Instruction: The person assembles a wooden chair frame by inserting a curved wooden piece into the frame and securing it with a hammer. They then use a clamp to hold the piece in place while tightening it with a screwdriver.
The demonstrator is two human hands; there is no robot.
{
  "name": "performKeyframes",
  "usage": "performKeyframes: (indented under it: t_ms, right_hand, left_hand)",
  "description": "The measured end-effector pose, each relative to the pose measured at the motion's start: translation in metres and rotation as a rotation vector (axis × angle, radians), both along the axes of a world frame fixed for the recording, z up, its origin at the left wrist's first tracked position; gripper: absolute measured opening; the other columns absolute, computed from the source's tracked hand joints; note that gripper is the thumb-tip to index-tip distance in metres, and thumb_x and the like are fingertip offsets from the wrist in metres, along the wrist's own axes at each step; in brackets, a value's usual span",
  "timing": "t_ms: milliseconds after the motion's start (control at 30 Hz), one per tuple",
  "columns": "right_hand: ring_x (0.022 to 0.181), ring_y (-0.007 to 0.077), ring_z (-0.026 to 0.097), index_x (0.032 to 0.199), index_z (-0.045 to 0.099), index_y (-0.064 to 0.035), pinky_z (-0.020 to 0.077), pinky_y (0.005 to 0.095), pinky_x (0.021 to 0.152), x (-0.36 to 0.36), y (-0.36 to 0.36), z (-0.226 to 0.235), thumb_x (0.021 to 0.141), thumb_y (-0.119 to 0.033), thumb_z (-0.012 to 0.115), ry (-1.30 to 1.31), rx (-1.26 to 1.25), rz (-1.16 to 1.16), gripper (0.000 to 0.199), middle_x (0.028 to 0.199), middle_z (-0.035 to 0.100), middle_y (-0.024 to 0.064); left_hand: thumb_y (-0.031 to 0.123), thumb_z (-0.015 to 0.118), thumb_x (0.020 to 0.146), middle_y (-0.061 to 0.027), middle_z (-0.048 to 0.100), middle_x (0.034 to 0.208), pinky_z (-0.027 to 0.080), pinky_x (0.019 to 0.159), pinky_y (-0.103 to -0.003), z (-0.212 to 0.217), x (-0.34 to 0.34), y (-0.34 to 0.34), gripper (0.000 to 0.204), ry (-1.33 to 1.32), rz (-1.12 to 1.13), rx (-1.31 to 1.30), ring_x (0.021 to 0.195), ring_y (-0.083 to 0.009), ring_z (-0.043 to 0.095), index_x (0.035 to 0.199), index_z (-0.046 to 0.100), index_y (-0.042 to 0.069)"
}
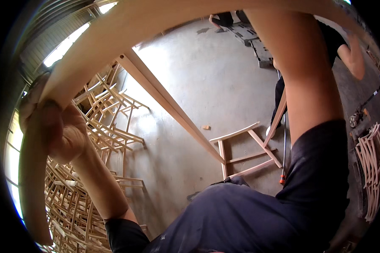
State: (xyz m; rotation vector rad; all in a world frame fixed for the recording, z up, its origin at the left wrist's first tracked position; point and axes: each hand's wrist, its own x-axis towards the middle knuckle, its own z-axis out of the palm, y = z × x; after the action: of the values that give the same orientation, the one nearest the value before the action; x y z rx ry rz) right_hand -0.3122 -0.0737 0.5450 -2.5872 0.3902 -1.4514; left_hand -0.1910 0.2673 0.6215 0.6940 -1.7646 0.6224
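A broad, curved pale-wood rail (101, 46) arches close in front of me, across the top and down the left side. My left hand (65, 130) is closed around its left part, with the fingers wrapped over the wood. A long straight wooden bar (169, 103) slopes from beneath the rail toward a low wooden frame (234, 134) of legs and crossbars near the floor. Whether these parts are joined is hard to see. My right forearm (308, 80) reaches up behind the rail; my right hand does not show.
Many pale wooden chair frames (120, 135) are piled at left. A person in black (350, 55) stands at right, near a metal rod with an orange end (282, 179). Curved wooden parts (371, 168) are stacked far right. Dark platforms (261, 55) and another person (221, 20) are farther back.
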Motion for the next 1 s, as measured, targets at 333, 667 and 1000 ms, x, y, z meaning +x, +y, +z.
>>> performKeyframes:
  t_ms: [333, 667, 1000]
  right_hand:
    - [0.059, 0.0233, 0.066, 0.084, 0.065, -0.0028, 0.0517, 0.0369, 0.056, -0.012, 0.010, -0.007, 0.090, -0.025, 0.066, -0.059, 0.072, 0.023, 0.023, 0.068, 0.066, 0.0133]
    - [0.058, 0.0211, 0.065, 0.080, 0.065, -0.0033, 0.0508, 0.0354, 0.055, -0.012, 0.028, -0.008, 0.089, -0.024, 0.066, -0.232, 0.209, 0.146, 0.023, 0.067, 0.065, 0.0120]
    - [0.056, 0.0188, 0.064, 0.076, 0.065, -0.0038, 0.0500, 0.0340, 0.054, -0.009, 0.088, -0.061, 0.089, -0.023, 0.065, -0.551, 0.602, 0.413, 0.023, 0.065, 0.064, 0.0108]
  left_hand:
    - [0.009, 0.054, 0.089, -0.0325, 0.067, 0.107, 0.055, 0.098, -0.046, 0.016, -0.002, 0.008, 0.041, -0.088, -0.076, 0.081, 0.102, -0.0337, 0.070, 0.115, 0.061, -0.022]
    - [-0.002, 0.059, 0.090, -0.0246, 0.071, 0.108, 0.059, 0.096, -0.047, 0.015, -0.023, 0.001, 0.023, -0.082, -0.155, -0.037, 0.103, -0.0351, 0.072, 0.109, 0.071, -0.005]
    - [0.001, 0.072, 0.086, -0.0100, 0.074, 0.105, 0.053, 0.098, -0.036, 0.020, -0.025, 0.008, 0.014, -0.031, 0.091, -0.096, 0.100, -0.0229, 0.070, 0.099, 0.075, 0.004]
